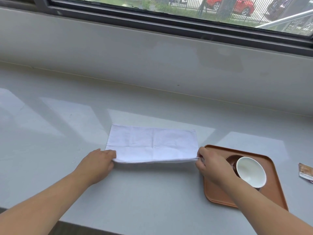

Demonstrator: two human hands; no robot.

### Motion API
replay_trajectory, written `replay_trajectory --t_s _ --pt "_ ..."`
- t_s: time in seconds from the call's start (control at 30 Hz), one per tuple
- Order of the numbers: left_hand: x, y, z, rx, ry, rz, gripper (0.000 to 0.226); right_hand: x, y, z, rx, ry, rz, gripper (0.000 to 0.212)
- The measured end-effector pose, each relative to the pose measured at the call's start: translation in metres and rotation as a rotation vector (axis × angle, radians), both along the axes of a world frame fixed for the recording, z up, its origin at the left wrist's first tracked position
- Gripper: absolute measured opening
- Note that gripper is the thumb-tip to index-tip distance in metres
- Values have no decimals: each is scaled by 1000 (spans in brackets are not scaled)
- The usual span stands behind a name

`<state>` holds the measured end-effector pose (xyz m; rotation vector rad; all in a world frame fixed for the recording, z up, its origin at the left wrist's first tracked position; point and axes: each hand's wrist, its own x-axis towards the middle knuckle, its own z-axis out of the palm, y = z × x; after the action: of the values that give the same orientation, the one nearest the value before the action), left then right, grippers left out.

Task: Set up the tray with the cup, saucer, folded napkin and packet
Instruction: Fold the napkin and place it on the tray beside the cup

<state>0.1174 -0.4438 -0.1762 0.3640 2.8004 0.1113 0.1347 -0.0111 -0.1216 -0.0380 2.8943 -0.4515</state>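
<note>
Step in hand: napkin fold. Napkin (152,144) flat on worktop (67,116), left of tray (274,192). Left hand (100,162) and right hand (209,164) each have fingers clamped on near corner, near edge lifted. Next move calls for carrying both corners evenly to far edge. Cup (250,172) on saucer (232,159) (largely hidden). Packet (305,171) cut off at right edge, print probably illegible.

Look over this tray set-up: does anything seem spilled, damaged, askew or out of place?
Nothing is spilled or damaged. The cup sits on its saucer on the tray. Only the packet lies off the tray to its right, and the napkin is mid-fold, pinched by the left hand and right hand.
</note>
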Motion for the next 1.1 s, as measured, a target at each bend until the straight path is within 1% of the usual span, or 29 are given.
replay_trajectory --t_s 0.07,0.13,0.23,0.33,0.4,0.43,0.5,0.63,0.73,0.83,0.9,1.0,1.1 --pt "-2 1 1 37 10 57 12 1 2 -4 45 4 66 3" --pt "-3 1 1 47 6 63 15 6 4 -11 145 -18 164 4" --pt "-4 2 4 62 -5 61 18 15 4 -22 295 -57 297 22" --pt "-5 3 9 74 -18 72 20 19 -8 -29 293 -47 396 42" --pt "-6 5 12 84 -14 84 21 18 -19 -33 298 -48 438 47" --pt "-6 6 13 83 -14 85 21 17 -23 -36 313 -47 449 45" --pt "-6 9 16 76 -20 82 22 15 -27 -39 348 -17 432 35" --pt "-4 7 19 75 -52 93 22 10 -21 -34 408 7 314 26" --pt "-4 2 19 55 -124 75 8 9 -9 -35 360 -40 267 21" --pt "-4 -5 20 32 -204 66 13 9 -2 -36 280 -108 316 18" --pt "-6 -8 21 65 -226 104 14 6 2 -33 188 -129 282 13" --pt "-14 -8 24 229 -195 271 7 -2 10 -25 33 -133 81 6" --pt "-30 -7 29 403 -131 453 14 -21 13 -16 -165 -124 -163 12"
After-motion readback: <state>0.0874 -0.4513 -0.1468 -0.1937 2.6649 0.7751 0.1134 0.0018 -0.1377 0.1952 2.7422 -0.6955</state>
